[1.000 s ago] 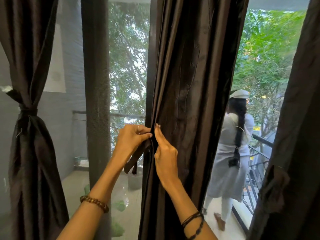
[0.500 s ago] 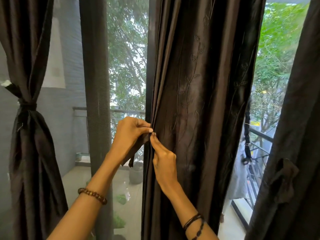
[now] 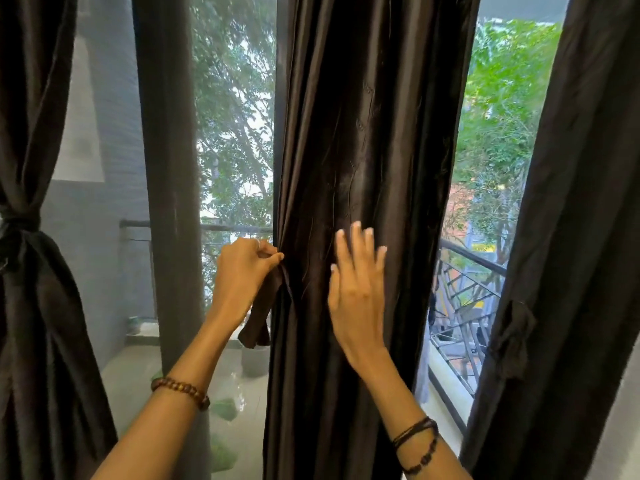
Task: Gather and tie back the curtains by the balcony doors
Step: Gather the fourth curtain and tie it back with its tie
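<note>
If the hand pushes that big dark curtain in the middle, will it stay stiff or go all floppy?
Probably floppy: the middle curtain hangs in soft folds and bunches where the left hand pinches its edge. Its shiny surface suggests it may slide under the open right hand. It looks long and full, so likely fairly heavy.

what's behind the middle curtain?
Either side of the middle curtain, trees and a balcony railing show through the glass. The left hand pinches a tie strap at its edge. Directly behind the fabric is covered.
</note>
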